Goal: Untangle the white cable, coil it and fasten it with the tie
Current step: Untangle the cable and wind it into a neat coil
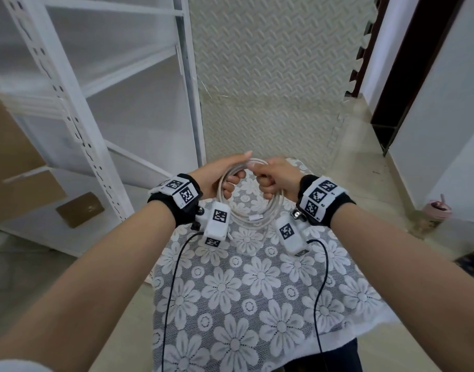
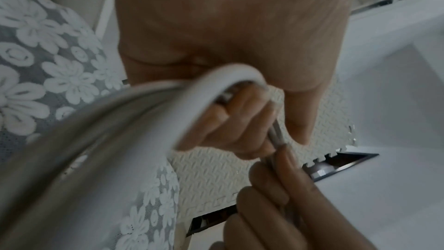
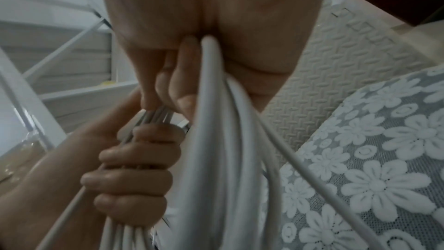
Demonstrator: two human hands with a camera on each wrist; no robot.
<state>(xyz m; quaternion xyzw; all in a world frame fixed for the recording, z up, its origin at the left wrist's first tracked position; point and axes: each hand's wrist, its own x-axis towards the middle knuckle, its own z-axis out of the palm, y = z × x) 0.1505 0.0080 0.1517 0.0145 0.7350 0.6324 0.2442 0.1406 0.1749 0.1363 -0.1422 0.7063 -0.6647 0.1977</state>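
The white cable (image 1: 250, 213) hangs as a round coil of several loops above the flowered lace tablecloth (image 1: 257, 291). My left hand (image 1: 225, 175) grips the coil's upper left, fingers curled through the loops. My right hand (image 1: 270, 181) grips the top right, its thumb and fingers pinching the bundle near the left hand. A white connector end (image 1: 256, 218) lies along the coil's bottom. In the left wrist view the cable (image 2: 182, 94) arcs out of my left hand (image 2: 240, 121). In the right wrist view the strands (image 3: 216, 140) run through both fists. I cannot make out the tie.
A white metal shelf rack (image 1: 96, 103) stands at the left with cardboard boxes (image 1: 16, 162) beside it. A beige foam floor mat (image 1: 270, 89) lies beyond the table. A pink cup (image 1: 437, 213) sits on the floor at right, near a dark doorframe (image 1: 407, 76).
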